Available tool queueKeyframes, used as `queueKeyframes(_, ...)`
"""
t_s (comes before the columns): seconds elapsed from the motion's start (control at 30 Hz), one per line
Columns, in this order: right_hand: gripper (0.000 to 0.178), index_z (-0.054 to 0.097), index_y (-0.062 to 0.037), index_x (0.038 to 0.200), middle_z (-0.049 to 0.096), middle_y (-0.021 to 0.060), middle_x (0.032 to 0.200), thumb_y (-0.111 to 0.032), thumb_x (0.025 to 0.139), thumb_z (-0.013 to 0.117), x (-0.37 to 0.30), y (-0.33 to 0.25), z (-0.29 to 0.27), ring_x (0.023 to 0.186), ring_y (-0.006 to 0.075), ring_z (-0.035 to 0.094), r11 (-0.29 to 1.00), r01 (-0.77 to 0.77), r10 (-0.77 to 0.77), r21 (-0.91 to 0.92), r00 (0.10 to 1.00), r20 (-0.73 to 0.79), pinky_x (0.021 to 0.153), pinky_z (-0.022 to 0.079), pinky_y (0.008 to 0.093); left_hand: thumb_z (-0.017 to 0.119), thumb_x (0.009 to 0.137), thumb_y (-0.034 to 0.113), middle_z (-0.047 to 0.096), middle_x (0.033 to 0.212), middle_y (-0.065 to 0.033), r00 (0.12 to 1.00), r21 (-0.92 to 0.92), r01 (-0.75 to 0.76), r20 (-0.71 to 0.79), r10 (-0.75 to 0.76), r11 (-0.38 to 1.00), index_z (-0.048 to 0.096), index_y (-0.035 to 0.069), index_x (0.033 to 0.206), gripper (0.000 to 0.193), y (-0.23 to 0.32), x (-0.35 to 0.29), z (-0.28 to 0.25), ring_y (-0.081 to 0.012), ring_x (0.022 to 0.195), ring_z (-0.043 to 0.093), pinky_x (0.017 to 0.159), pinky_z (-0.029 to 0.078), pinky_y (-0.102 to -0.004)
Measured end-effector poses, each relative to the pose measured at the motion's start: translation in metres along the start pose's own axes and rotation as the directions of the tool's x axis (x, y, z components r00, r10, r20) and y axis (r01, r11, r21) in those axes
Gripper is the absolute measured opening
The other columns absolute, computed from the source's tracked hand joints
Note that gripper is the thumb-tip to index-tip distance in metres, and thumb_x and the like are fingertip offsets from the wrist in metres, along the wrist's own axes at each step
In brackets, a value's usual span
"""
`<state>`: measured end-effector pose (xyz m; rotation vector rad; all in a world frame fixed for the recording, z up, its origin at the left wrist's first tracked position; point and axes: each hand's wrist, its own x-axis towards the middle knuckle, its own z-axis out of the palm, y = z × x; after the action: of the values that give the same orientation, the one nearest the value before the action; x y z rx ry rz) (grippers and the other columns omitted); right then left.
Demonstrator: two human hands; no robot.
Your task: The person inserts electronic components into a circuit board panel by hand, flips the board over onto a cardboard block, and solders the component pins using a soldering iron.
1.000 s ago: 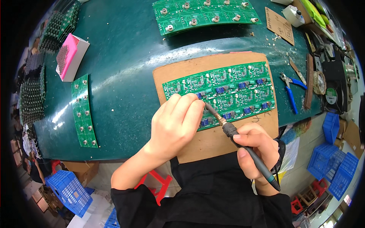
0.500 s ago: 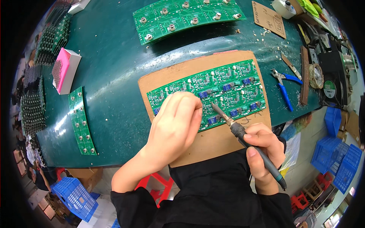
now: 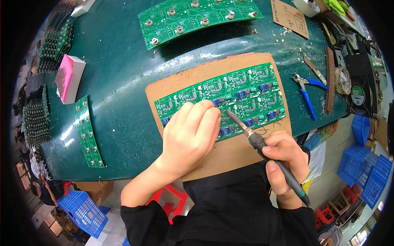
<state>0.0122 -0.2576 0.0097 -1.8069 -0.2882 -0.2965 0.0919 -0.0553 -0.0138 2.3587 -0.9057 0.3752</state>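
A green circuit board panel (image 3: 250,104), crowded with small parts and blue components, lies on a brown cardboard sheet (image 3: 242,152). My right hand (image 3: 286,162) grips a soldering iron (image 3: 257,141) by its dark handle, the tip slanting up-left to the middle of the panel. Just left of that tip, my left hand (image 3: 191,131) rests over the panel with its fingers curled and pressed together. The fingertips point down and away, so whatever they may pinch is hidden. The back of this hand covers part of the panel's lower left.
Blue-handled cutters (image 3: 305,96) and tweezers (image 3: 315,70) lie on the right beside a brown strip (image 3: 329,80). A larger green panel (image 3: 197,20) stands at the far side. A narrow green panel (image 3: 87,131) and a pink-and-white box (image 3: 70,80) lie left, near stacked boards (image 3: 55,45).
My left hand has rolled over slightly, hiding its fingertips more. The panel and cardboard appear a little further left. The soldering iron stays almost in place.
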Motion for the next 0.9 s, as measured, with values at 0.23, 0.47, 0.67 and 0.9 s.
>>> queueKeyframes(0.23, 0.023, 0.062, 0.0073, 0.094, 0.058, 0.0136, 0.066, -0.002, 0.072, 0.062, 0.002, 0.009, -0.002, 0.063, 0.0271, 0.059, 0.999, 0.046, -0.046, -0.012, 0.999, 0.024, 0.058, 0.047, 0.035, 0.07, 0.071, -0.005, 0.06, 0.087, -0.0084, 0.999, 0.1, -0.033, 0.007, 0.033, 0.994, 0.06, 0.004, 0.086, 0.02, 0.003, 0.002, 0.004, -0.0241, 0.07, 0.056, 0.062, 0.046, -0.0332)
queueKeyframes(0.47, 0.019, 0.06, 0.0058, 0.091, 0.053, 0.0097, 0.06, -0.004, 0.075, 0.059, -0.007, 0.012, -0.025, 0.06, 0.0228, 0.054, 0.998, 0.061, -0.061, -0.006, 0.98, -0.188, 0.055, 0.044, 0.0338, 0.067, 0.071, -0.005, 0.059, 0.09, -0.0089, 0.989, 0.011, 0.021, 0.149, -0.023, 1.0, 0.061, 0.001, 0.092, 0.023, 0.005, 0.016, -0.021, -0.0246, 0.075, 0.056, 0.065, 0.048, -0.0336)
queueKeyframes(0.67, 0.023, 0.061, 0.0063, 0.092, 0.052, 0.0099, 0.06, -0.001, 0.07, 0.06, -0.006, 0.017, -0.03, 0.061, 0.0233, 0.055, 0.999, 0.034, -0.034, -0.002, 0.992, -0.119, 0.053, 0.044, 0.0324, 0.064, 0.078, -0.005, 0.055, 0.084, -0.0123, 0.978, -0.254, 0.175, 0.154, -0.139, 0.951, 0.054, 0.001, 0.093, 0.019, 0.02, 0.028, 0.001, -0.0304, 0.078, 0.056, 0.069, 0.047, -0.0378)
queueKeyframes(0.9, 0.024, 0.063, 0.0058, 0.092, 0.054, 0.0099, 0.063, -0.001, 0.069, 0.061, -0.001, 0.017, -0.029, 0.064, 0.0255, 0.059, 1.0, 0.016, -0.018, -0.023, 0.997, -0.079, 0.057, 0.047, 0.0345, 0.068, 0.076, -0.005, 0.059, 0.092, -0.0124, 0.987, -0.186, 0.109, 0.14, -0.083, 0.977, 0.055, 0.002, 0.09, 0.02, 0.017, 0.032, 0.021, -0.0292, 0.084, 0.058, 0.075, 0.047, -0.0373)
